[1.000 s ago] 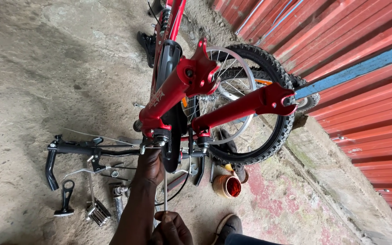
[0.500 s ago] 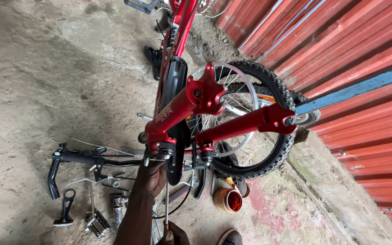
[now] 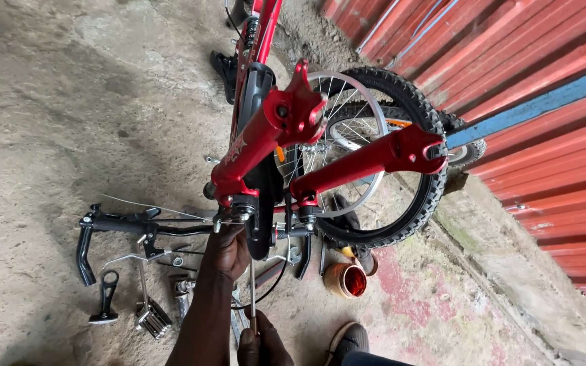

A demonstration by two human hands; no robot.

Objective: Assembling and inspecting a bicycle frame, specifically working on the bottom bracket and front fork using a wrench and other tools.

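Reaching up under the upturned red bicycle, the left hand (image 3: pixel 228 247) closes its fingers around the base of the red suspension fork (image 3: pixel 266 146), just where the fork legs meet the crown and the black handlebar (image 3: pixel 127 224) runs off to the left along the ground. The right hand (image 3: pixel 260 346), low at the bottom edge of the view, is fisted around the handle of a thin metal tool (image 3: pixel 251 291), a screwdriver by the look of it, whose shaft rises straight up toward the fork crown. The fork's two legs point up and to the right with no wheel between them. Behind them stands a knobby-tyred wheel (image 3: pixel 401 163) against the red corrugated wall (image 3: pixel 537 102).

On the concrete floor (image 3: pixel 49 102), just right of the hands, sits a small round copper-coloured tin (image 3: pixel 345 280), open on top, with something glossy and red inside; what it is cannot be told. A pedal (image 3: pixel 152 317), a black lever (image 3: pixel 106 298) and other small loose parts lie to the left below the handlebar. The toe of a shoe (image 3: pixel 347 339) shows beside the right hand.
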